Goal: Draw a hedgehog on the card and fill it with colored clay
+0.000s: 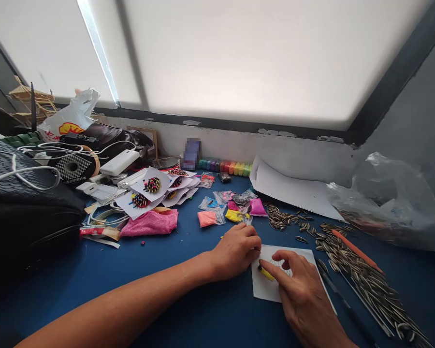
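Observation:
A small white sheet of paper (266, 291) lies on the blue table, with a pencil-like line drawing and a patch of yellow clay (266, 274) on it. A small dark piece (260, 267) sits at the clay's upper left end. My right hand (304, 292) is over the sheet, index finger stretched out and its tip touching the dark piece; the other fingers are bent and apart. At the sheet's upper left edge rests my left hand (237, 251), fingers curled together. What those fingers hold, if anything, is hidden.
Striped sunflower seeds (369, 275) spread at the right, with an orange stick (357, 251) and a dark pen (344, 302). Bagged clay (206, 218) lies beyond my hands. Left of it are a pink cloth (150, 222), seed-decorated papers (152, 185) and a black bag (29, 208).

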Motion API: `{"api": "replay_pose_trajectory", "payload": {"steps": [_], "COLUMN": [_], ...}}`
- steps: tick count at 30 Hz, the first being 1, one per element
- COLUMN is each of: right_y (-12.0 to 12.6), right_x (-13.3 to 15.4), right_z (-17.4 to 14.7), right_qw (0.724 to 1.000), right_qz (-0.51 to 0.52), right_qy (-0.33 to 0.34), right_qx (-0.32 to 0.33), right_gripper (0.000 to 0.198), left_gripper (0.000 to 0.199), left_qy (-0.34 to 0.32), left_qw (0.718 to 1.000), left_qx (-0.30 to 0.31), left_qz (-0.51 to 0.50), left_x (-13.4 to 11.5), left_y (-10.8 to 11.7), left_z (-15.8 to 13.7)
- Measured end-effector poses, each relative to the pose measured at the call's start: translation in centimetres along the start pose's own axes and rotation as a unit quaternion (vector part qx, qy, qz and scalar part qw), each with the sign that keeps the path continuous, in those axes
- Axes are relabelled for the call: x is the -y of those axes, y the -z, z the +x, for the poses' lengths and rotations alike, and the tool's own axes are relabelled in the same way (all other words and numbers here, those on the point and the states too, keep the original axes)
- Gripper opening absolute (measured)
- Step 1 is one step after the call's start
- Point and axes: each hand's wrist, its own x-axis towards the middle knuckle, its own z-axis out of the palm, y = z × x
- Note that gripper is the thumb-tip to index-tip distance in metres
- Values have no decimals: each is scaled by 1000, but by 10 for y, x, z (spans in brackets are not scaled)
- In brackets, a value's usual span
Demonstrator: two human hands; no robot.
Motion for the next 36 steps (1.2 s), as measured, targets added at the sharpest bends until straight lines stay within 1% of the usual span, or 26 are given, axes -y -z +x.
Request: {"api": "replay_pose_trajectory", "payload": {"steps": [10, 18, 23, 30, 36], "right_y": [-3, -4, -4, -6, -7], "right_x": [1, 2, 2, 1, 2], "right_z": [1, 1, -1, -3, -2], "right_qw": [999, 1000, 999, 1000, 1000], "right_qz": [20, 23, 31, 19, 10], "right_qy": [-12, -13, -25, -5, -16], "right_qx": [25, 13, 22, 1, 4], "right_gripper": [36, 41, 37, 40, 41], "left_gripper": [9, 10, 10, 11, 11], "left_qy": [4, 6, 11, 15, 12], "left_qw": [1000, 1000, 1000, 1000, 1000], "left_qx": [5, 5, 10, 17, 18], "left_qz": [4, 1, 1, 5, 10], "left_x": [-1, -1, -2, -3, -4], "left_y": [0, 0, 2, 3, 3], "left_z": [0, 0, 0, 1, 0]}}
